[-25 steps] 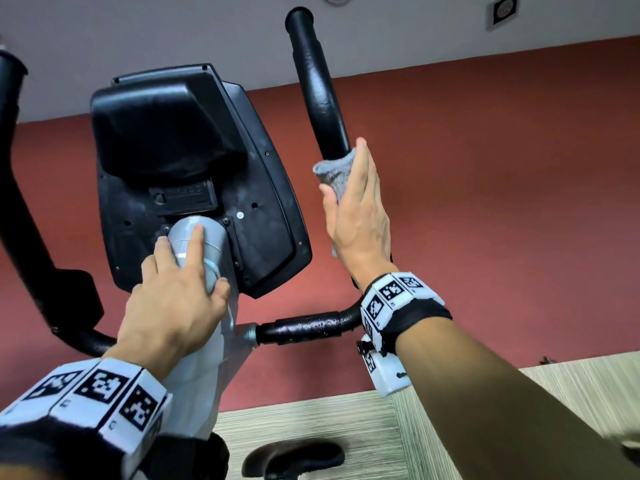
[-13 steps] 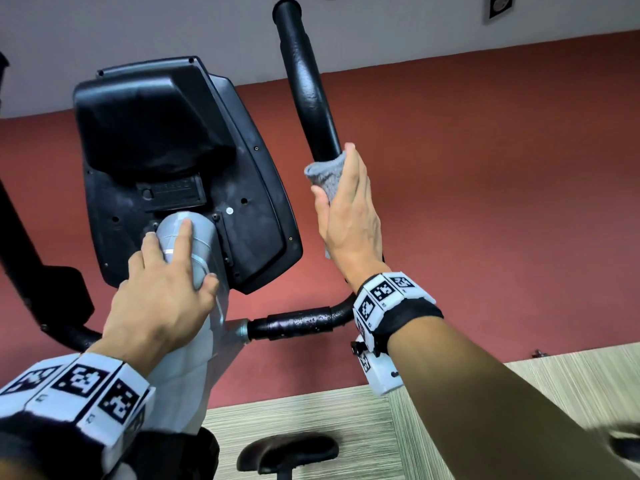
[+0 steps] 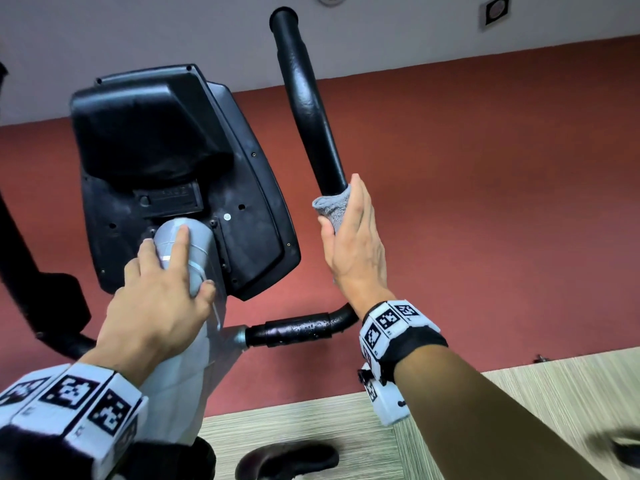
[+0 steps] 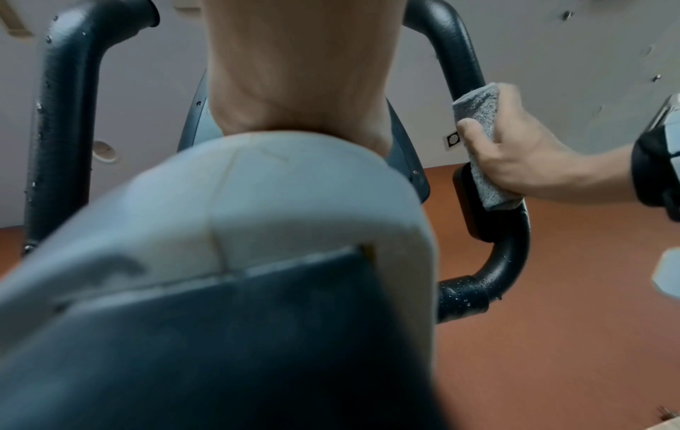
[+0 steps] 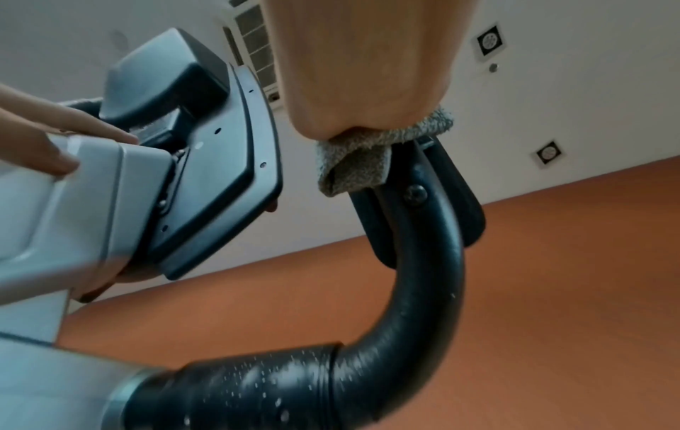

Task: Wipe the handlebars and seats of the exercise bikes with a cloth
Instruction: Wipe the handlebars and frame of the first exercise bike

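Note:
A grey cloth (image 3: 331, 208) is wrapped round the black right handlebar (image 3: 308, 98) of the exercise bike, about halfway up its upright part. My right hand (image 3: 348, 223) grips the cloth and the bar together, thumb on the near side. In the left wrist view the cloth (image 4: 478, 116) sticks out above and below the right hand (image 4: 522, 157). My left hand (image 3: 156, 296) rests on the grey post (image 3: 199, 251) below the black console (image 3: 166, 150), fingers laid flat, thumb at the side. The black seat (image 3: 287, 459) shows at the bottom edge.
The left handlebar (image 3: 20, 258) runs up the far left edge. Water droplets sit on the lower bend of the right handlebar (image 5: 257, 387). Behind the bike are a red wall band and a pale striped surface (image 3: 554, 393). Another dark object (image 3: 627, 448) lies blurred at the right edge.
My right hand has slid the cloth a little way down the right handlebar. The left hand has stayed on the grey post.

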`<state>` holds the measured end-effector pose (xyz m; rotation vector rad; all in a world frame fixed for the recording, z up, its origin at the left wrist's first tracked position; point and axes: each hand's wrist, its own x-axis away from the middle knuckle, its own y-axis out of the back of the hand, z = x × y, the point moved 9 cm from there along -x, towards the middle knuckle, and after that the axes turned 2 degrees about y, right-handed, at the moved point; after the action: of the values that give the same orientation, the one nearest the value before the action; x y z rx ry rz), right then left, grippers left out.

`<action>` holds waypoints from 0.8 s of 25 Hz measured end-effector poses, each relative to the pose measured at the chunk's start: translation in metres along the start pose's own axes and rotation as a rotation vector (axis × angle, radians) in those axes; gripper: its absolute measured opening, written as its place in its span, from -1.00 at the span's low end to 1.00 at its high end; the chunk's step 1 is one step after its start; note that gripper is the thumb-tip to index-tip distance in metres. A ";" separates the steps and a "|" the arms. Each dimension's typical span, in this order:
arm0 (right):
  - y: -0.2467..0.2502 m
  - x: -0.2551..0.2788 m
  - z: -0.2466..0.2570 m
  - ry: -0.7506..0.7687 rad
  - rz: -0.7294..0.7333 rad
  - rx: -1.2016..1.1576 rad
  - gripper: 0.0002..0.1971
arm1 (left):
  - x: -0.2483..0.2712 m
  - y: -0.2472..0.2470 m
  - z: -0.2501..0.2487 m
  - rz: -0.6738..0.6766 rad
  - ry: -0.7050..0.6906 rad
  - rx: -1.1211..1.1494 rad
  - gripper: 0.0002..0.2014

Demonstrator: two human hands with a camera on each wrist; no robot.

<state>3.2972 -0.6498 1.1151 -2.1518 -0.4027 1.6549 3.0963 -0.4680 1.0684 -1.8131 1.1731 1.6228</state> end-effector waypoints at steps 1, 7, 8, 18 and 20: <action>0.000 -0.002 0.002 0.013 -0.014 0.011 -0.29 | 0.000 0.000 0.000 0.001 0.004 0.000 -0.20; 0.000 -0.022 0.008 0.046 -0.042 -0.020 -0.27 | -0.001 -0.001 -0.001 0.003 0.003 -0.022 -0.20; -0.001 -0.007 -0.004 0.013 -0.023 -0.026 -0.26 | -0.001 -0.001 0.000 0.006 0.006 -0.023 -0.20; -0.007 0.013 -0.024 -0.045 0.043 -0.068 -0.27 | -0.002 -0.001 0.000 -0.014 0.010 -0.040 -0.20; -0.007 0.022 -0.033 -0.042 0.022 -0.065 -0.26 | -0.004 -0.002 0.000 -0.005 0.011 -0.041 -0.20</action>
<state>3.3347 -0.6384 1.1068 -2.1786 -0.4527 1.7238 3.0979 -0.4656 1.0714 -1.8515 1.1472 1.6471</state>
